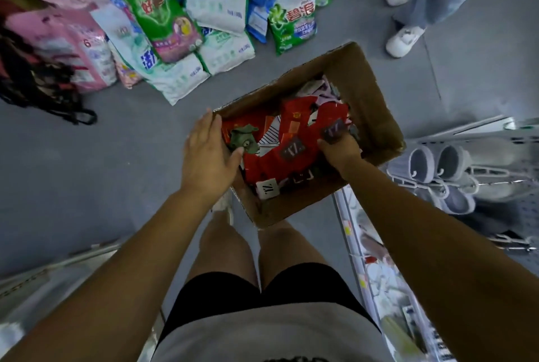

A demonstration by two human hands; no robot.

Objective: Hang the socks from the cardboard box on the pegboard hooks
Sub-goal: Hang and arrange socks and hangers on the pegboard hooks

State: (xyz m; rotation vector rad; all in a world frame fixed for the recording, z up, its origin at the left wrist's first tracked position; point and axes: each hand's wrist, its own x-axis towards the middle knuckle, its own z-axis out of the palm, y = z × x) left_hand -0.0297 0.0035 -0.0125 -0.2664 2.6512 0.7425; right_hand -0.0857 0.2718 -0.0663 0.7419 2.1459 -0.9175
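An open cardboard box (370,105) sits on the grey floor in front of my legs, filled with packaged socks (294,140), mostly red with grey and white card labels. My left hand (208,154) rests over the box's near-left corner, fingers spread, thumb touching a red pack beside a green sock. My right hand (339,147) reaches into the box on the right side, its fingers closed around a pack with a dark label. The pegboard (525,140) with hooks stands at the right edge.
Grey slippers (437,163) hang on white hooks at the right. Detergent bags (204,26) lie heaped on the floor beyond the box, pink packs to their left. Another person's legs and white shoes (404,40) stand at the top right. Shelf edges flank my legs.
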